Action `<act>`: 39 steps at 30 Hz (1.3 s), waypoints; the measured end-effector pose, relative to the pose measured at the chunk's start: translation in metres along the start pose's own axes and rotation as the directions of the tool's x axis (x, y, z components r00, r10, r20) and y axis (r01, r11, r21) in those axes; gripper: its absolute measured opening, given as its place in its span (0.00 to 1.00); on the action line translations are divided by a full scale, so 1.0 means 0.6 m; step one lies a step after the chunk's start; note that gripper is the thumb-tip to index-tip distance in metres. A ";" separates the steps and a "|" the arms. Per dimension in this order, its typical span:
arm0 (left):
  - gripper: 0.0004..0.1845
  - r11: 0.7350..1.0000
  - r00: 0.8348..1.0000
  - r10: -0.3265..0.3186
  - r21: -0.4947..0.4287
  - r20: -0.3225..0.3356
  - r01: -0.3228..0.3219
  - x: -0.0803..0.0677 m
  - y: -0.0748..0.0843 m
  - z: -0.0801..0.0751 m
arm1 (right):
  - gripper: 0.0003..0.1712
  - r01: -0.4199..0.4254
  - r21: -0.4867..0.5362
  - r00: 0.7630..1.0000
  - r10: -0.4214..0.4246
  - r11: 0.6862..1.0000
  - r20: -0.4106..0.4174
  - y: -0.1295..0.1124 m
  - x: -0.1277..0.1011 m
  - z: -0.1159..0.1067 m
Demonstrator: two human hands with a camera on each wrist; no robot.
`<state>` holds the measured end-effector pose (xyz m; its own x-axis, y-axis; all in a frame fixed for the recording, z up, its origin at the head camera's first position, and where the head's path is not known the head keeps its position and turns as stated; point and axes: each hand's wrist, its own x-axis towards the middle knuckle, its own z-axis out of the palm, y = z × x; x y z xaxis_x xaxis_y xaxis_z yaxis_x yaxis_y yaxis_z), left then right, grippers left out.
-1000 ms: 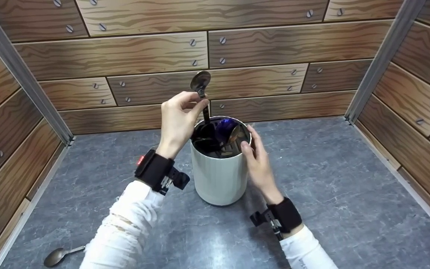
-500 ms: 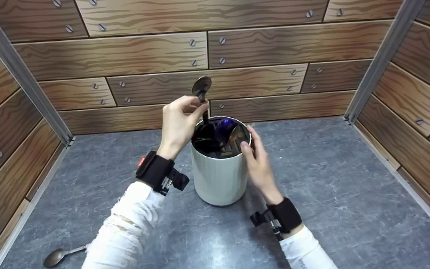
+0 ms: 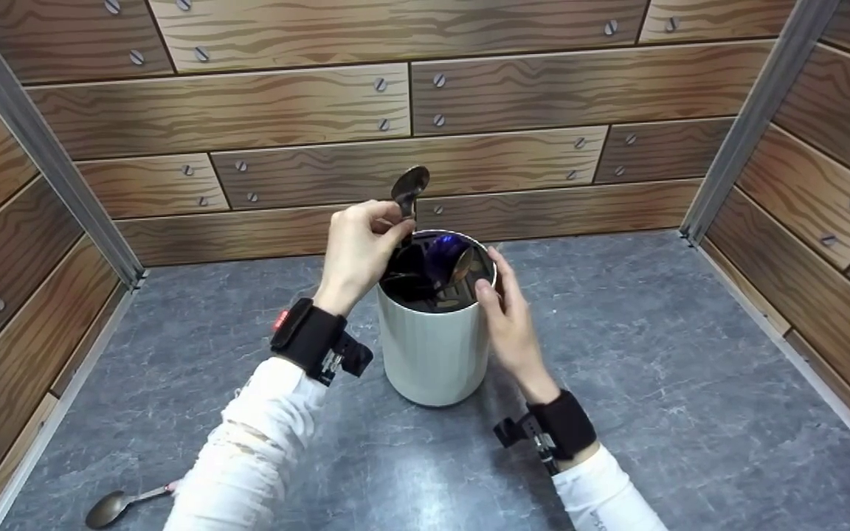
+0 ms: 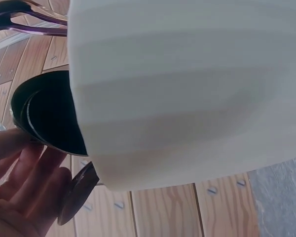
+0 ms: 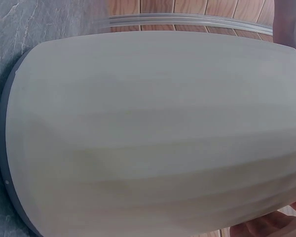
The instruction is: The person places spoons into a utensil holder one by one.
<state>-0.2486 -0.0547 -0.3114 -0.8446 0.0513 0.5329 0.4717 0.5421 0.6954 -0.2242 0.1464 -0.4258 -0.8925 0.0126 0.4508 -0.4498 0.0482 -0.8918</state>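
Note:
My left hand [image 3: 362,254] pinches a metal spoon [image 3: 412,181] between thumb and fingers, its bowl up and its handle pointing down at the mouth of a white cylindrical canister [image 3: 432,354]. The lower part of the handle is hidden by the hand and the canister. My right hand [image 3: 510,317] holds the canister at its right side, thumb and fingers right at the rim. Inside are a shiny blue utensil [image 3: 446,254] and a bronze-coloured one [image 3: 462,265]. In the left wrist view a large dark bowl-shaped utensil [image 4: 49,116] sticks out past the rim.
Another spoon [image 3: 106,510] lies on the grey marbled tabletop [image 3: 690,383] at the lower left, its handle end partly behind my left sleeve. A wood-patterned wall [image 3: 285,103] stands behind, with similar walls at both sides.
My left hand has come down and slightly to the right with the spoon, its handle going deeper into the canister. The right hand and the canister have stayed in place.

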 end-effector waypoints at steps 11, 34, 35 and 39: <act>0.04 0.997 0.999 -0.019 0.077 0.040 0.016 0.003 -0.004 0.004 | 0.33 0.006 0.010 1.000 -0.006 1.000 0.004 0.001 0.000 0.000; 0.04 0.993 0.977 -0.016 0.114 0.213 -0.008 0.019 -0.012 -0.005 | 0.33 0.007 -0.037 1.000 -0.007 0.999 -0.009 0.002 -0.001 -0.003; 0.04 0.993 0.976 -0.019 0.117 0.219 -0.007 0.019 -0.013 -0.005 | 0.33 0.007 -0.035 1.000 -0.007 0.999 -0.009 0.003 0.000 -0.003; 0.05 0.992 0.972 -0.024 0.128 0.236 -0.007 0.020 -0.016 -0.006 | 0.32 -0.002 -0.038 1.000 0.002 0.999 -0.013 0.003 -0.001 -0.003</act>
<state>-0.2626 -0.0623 -0.3098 -0.8915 0.2346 0.3874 0.4410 0.6445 0.6246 -0.2246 0.1482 -0.4274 -0.8928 0.0252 0.4498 -0.4464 0.0859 -0.8907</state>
